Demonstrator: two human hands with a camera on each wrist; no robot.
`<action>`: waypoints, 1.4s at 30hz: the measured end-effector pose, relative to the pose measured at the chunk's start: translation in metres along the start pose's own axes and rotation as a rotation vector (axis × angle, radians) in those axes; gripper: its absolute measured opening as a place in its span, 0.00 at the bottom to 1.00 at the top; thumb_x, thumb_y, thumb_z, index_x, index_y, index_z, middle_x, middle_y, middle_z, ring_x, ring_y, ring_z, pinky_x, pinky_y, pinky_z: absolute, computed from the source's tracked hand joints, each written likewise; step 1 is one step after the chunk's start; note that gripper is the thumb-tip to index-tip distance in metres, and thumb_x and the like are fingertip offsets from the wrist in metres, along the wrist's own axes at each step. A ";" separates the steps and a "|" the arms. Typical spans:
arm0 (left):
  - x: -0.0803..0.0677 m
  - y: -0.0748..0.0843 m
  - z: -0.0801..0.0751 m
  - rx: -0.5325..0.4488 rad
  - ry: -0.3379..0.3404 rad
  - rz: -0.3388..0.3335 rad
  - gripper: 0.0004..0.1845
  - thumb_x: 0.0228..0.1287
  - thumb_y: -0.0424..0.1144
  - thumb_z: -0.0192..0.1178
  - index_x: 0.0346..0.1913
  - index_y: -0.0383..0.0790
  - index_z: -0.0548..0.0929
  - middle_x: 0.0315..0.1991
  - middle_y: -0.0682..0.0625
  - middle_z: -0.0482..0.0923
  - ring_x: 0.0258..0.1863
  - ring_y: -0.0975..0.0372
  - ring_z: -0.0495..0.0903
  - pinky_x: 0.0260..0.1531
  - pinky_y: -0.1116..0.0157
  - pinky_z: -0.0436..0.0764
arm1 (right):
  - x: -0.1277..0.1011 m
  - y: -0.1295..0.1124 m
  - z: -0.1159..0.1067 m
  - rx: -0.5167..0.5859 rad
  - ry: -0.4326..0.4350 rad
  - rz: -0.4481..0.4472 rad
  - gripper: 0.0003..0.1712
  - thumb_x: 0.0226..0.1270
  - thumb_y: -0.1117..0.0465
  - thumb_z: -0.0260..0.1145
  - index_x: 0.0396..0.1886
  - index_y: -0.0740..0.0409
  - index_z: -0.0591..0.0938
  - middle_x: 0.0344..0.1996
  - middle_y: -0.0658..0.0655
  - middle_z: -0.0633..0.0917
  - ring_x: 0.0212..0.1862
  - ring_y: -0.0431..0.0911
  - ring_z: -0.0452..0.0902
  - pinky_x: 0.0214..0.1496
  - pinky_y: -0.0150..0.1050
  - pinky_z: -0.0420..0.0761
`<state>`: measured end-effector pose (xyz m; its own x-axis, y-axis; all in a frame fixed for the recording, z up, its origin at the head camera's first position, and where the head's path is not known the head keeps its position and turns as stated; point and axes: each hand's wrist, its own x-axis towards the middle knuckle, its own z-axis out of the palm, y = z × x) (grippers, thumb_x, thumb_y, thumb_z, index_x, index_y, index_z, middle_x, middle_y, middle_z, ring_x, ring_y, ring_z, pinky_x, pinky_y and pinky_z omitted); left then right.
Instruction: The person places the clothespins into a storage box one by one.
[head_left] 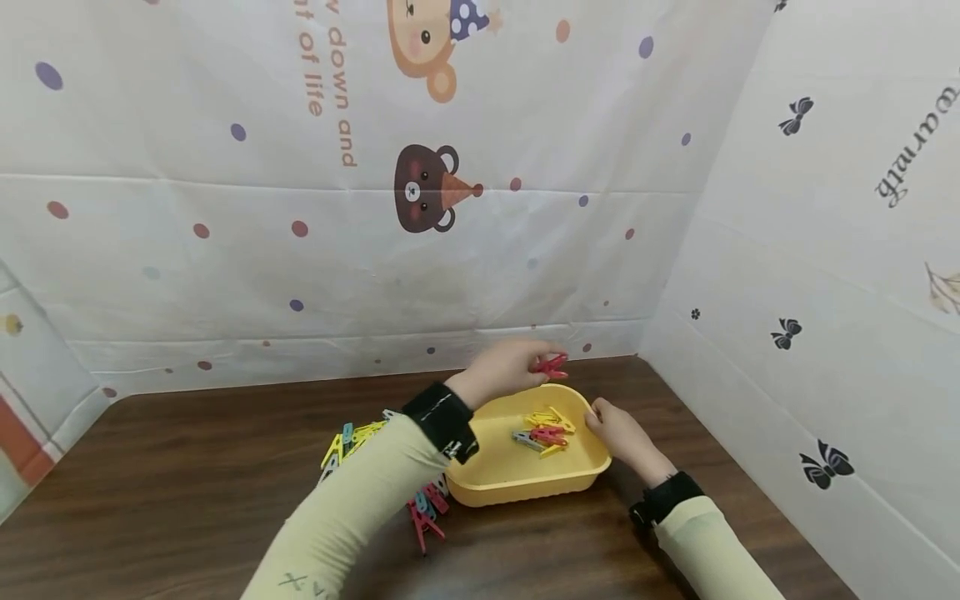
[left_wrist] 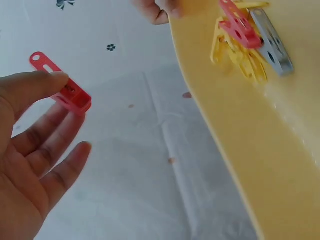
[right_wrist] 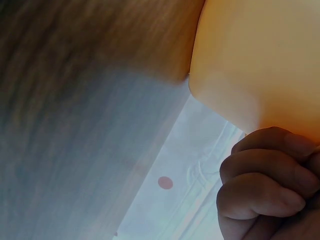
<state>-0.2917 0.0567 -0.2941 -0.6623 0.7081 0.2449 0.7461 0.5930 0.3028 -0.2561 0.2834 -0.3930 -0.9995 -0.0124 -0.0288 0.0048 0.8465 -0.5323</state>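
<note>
My left hand (head_left: 510,365) pinches a red clothespin (head_left: 551,366) between thumb and fingers, above the far rim of a yellow plastic basin (head_left: 487,467). In the left wrist view the red clothespin (left_wrist: 62,85) shows side-on, apart from the basin wall (left_wrist: 215,115). With curled fingers my right hand (head_left: 622,433) grips the basin's right rim; the right wrist view shows those fingers (right_wrist: 265,175) bent against its outer side. Inside the basin lie several yellow clothespins (left_wrist: 245,60), a grey one (left_wrist: 272,42) and red ones (head_left: 550,435).
Left of the basin, partly hidden by my left forearm, is a pile of mixed clothespins (head_left: 367,432) in yellow, blue, grey and red. Red clothespins (head_left: 423,521) lie at its near end on the brown wooden table (head_left: 187,483). Printed white sheets (head_left: 360,275) stand behind and to the right.
</note>
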 end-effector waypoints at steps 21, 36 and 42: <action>0.016 -0.017 0.075 0.179 -0.174 -0.218 0.13 0.69 0.40 0.67 0.53 0.46 0.90 0.46 0.54 0.90 0.42 0.66 0.83 0.50 0.69 0.83 | 0.001 -0.002 0.004 0.014 0.014 -0.003 0.11 0.80 0.60 0.52 0.41 0.65 0.72 0.24 0.54 0.71 0.25 0.44 0.70 0.26 0.34 0.69; 0.012 -0.022 0.088 0.200 -0.147 -0.246 0.12 0.68 0.39 0.67 0.25 0.45 0.84 0.22 0.56 0.69 0.24 0.65 0.66 0.27 0.70 0.66 | -0.001 -0.004 0.005 -0.005 0.021 0.002 0.12 0.81 0.60 0.52 0.41 0.66 0.73 0.24 0.55 0.72 0.25 0.44 0.70 0.26 0.34 0.69; 0.014 -0.022 0.091 0.265 -0.133 -0.234 0.10 0.68 0.42 0.67 0.27 0.46 0.87 0.24 0.57 0.73 0.26 0.65 0.69 0.28 0.69 0.69 | -0.001 -0.002 0.003 0.000 0.023 -0.002 0.11 0.80 0.60 0.52 0.41 0.65 0.72 0.24 0.55 0.72 0.24 0.44 0.70 0.26 0.35 0.69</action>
<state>-0.3112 0.0887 -0.3807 -0.8152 0.5749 0.0702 0.5791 0.8110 0.0830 -0.2553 0.2802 -0.3948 -1.0000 -0.0022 -0.0084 0.0026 0.8464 -0.5326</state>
